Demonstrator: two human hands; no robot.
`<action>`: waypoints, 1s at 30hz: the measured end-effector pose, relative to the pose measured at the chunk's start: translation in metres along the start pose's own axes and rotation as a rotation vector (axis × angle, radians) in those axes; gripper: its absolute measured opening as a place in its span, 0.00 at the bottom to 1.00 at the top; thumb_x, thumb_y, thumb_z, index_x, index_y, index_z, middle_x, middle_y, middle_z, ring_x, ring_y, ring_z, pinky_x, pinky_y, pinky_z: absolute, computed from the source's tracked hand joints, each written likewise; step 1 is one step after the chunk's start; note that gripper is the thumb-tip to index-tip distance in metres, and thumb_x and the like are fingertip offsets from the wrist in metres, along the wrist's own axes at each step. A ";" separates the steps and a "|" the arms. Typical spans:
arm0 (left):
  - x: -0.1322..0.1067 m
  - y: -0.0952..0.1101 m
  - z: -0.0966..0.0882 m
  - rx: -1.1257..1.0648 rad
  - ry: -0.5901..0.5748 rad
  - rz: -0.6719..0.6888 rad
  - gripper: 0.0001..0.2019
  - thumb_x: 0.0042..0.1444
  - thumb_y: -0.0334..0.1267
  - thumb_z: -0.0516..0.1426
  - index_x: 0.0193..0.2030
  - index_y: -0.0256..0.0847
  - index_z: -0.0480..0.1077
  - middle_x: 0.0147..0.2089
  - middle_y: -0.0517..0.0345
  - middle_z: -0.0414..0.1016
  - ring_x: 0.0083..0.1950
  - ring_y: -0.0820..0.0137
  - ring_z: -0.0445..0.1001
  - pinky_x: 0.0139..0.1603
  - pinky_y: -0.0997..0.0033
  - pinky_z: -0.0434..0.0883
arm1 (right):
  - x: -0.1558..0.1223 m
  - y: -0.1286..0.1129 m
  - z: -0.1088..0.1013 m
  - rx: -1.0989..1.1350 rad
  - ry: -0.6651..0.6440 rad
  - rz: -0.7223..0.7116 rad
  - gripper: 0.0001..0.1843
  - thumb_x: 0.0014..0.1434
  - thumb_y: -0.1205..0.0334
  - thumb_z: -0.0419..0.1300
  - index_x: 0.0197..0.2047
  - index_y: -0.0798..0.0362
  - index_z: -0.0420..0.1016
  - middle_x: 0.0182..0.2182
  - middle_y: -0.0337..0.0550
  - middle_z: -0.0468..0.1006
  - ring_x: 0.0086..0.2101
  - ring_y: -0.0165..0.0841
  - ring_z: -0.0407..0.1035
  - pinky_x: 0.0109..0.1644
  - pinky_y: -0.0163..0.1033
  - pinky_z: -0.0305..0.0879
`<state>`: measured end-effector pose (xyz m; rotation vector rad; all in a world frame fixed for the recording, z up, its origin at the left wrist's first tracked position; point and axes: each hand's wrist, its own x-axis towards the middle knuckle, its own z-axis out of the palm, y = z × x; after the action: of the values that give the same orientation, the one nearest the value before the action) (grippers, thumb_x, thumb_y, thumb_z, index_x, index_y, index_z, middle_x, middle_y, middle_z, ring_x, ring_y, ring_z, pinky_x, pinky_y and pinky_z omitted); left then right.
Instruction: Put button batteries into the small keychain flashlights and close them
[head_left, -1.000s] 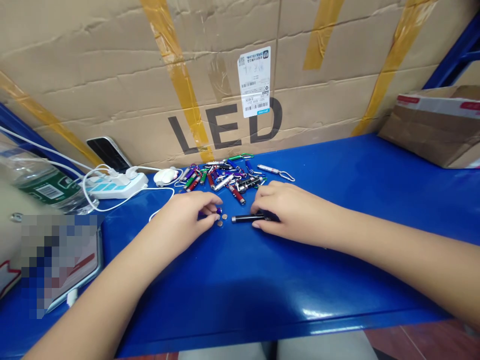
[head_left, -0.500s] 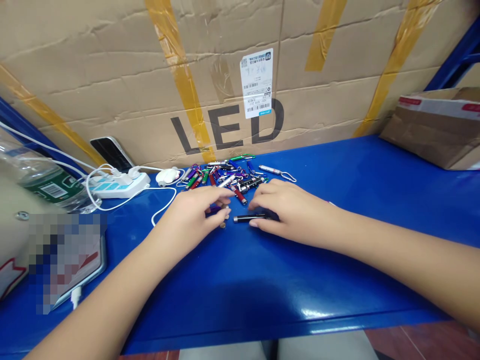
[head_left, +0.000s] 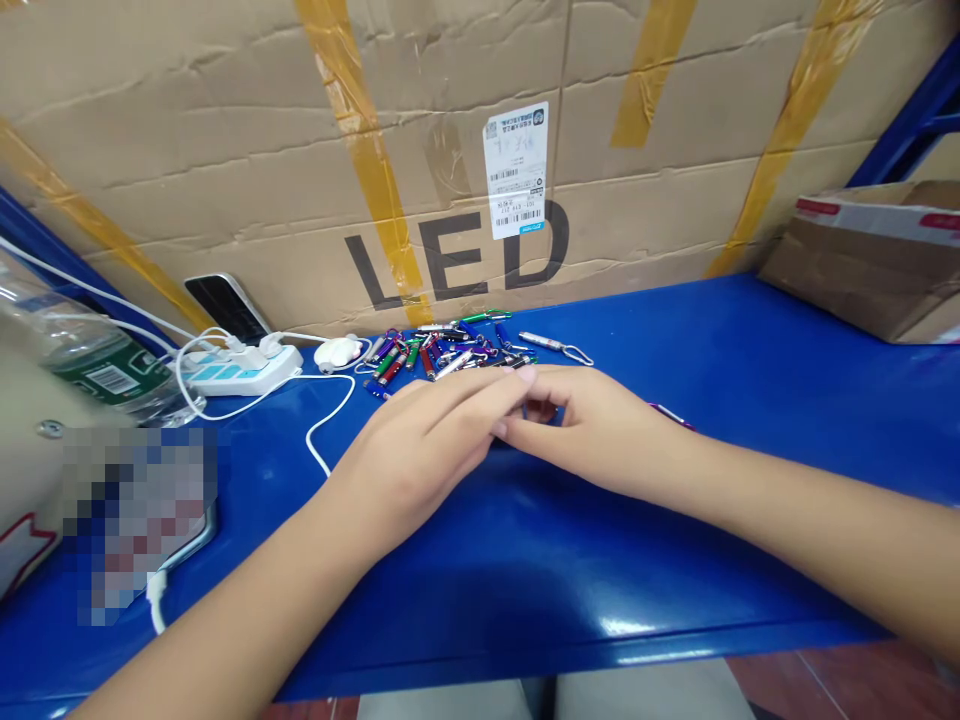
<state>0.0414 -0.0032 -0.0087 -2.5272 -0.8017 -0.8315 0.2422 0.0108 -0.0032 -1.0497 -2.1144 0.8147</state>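
Observation:
My left hand (head_left: 420, 445) and my right hand (head_left: 592, 425) meet over the blue table (head_left: 570, 590), the left fingers laid across the right fingertips. Both hands are closed, the right thumb and fingers curled in a pinch. A black mini flashlight, seen in the right hand a moment earlier, is hidden behind the fingers now. Whatever the left fingers hold, if anything, cannot be seen. Just beyond the hands lies a pile of small keychain flashlights (head_left: 427, 352) in several colours. A silver one with a clip (head_left: 544, 342) lies at the pile's right.
A white power strip (head_left: 251, 372) with plugs and cables stands at the left, beside a plastic bottle (head_left: 105, 370) and a phone (head_left: 225, 305). A large cardboard box (head_left: 637, 220) rises behind. An open carton (head_left: 862, 270) sits far right. A purplish item (head_left: 673, 416) shows behind my right forearm.
My left hand has moved right and now overlaps the right fingers. The black mini flashlight and the small round pieces by the left fingertips have gone out of sight.

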 end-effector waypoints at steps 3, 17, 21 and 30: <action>0.002 0.004 0.001 -0.025 0.011 -0.004 0.25 0.62 0.31 0.54 0.66 0.45 0.58 0.59 0.52 0.72 0.58 0.66 0.72 0.56 0.66 0.72 | 0.001 0.001 0.000 0.055 -0.020 0.017 0.11 0.58 0.56 0.58 0.29 0.52 0.76 0.26 0.39 0.76 0.28 0.31 0.67 0.31 0.36 0.63; 0.004 0.009 0.002 0.025 -0.063 -0.193 0.32 0.64 0.35 0.52 0.71 0.55 0.43 0.62 0.54 0.69 0.53 0.64 0.76 0.48 0.66 0.77 | 0.004 0.003 0.000 0.019 0.010 0.056 0.10 0.56 0.55 0.59 0.32 0.52 0.78 0.29 0.39 0.79 0.28 0.32 0.69 0.30 0.37 0.62; 0.005 0.009 0.006 0.129 -0.105 -0.175 0.31 0.64 0.33 0.50 0.71 0.54 0.44 0.66 0.52 0.65 0.59 0.59 0.73 0.52 0.60 0.75 | 0.003 -0.003 0.004 -0.069 0.075 0.075 0.10 0.54 0.57 0.61 0.26 0.53 0.76 0.25 0.40 0.77 0.27 0.32 0.68 0.28 0.36 0.60; 0.009 0.024 0.004 0.243 -0.012 0.020 0.37 0.65 0.26 0.46 0.73 0.47 0.27 0.63 0.39 0.67 0.57 0.61 0.74 0.46 0.63 0.75 | 0.006 0.012 0.008 0.015 0.027 0.006 0.11 0.55 0.59 0.56 0.23 0.52 0.71 0.25 0.40 0.77 0.29 0.33 0.70 0.33 0.38 0.64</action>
<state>0.0636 -0.0162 -0.0099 -2.3239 -0.8261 -0.6695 0.2383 0.0199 -0.0159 -1.0542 -2.0804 0.8137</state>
